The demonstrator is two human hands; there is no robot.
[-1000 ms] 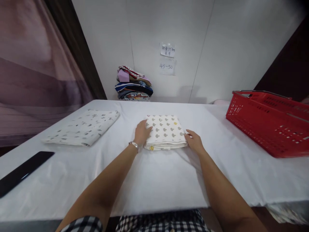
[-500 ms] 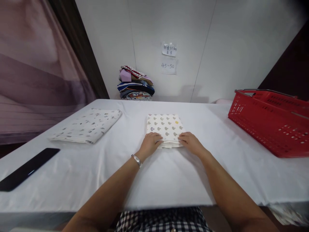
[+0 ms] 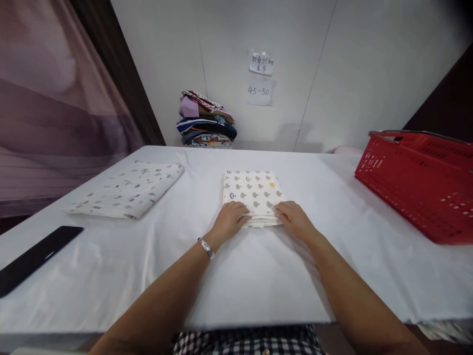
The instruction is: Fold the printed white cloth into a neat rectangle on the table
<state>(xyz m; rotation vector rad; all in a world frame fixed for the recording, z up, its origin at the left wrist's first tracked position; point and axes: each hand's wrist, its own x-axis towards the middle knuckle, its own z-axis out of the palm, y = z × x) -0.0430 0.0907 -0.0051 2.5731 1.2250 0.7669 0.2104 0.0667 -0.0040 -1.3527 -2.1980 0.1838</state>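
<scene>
A folded cream cloth with grey mushroom prints (image 3: 253,190) lies flat in the middle of the white table (image 3: 236,276). My left hand (image 3: 229,220), with a watch on the wrist, rests on the cloth's near left corner, fingers curled over the edge. My right hand (image 3: 293,219) lies on the near right corner, fingers flat and pressing down. Both hands touch the cloth at its near edge; it is not lifted.
A second folded white patterned cloth (image 3: 127,190) lies at the left. A black flat object (image 3: 33,259) sits at the table's left edge. A red plastic basket (image 3: 421,182) stands at the right. A stack of folded clothes (image 3: 205,121) is against the back wall.
My hands moved from the cloth's left and right sides to its near edge and now hold there. The cloth looks narrower than a second ago.
</scene>
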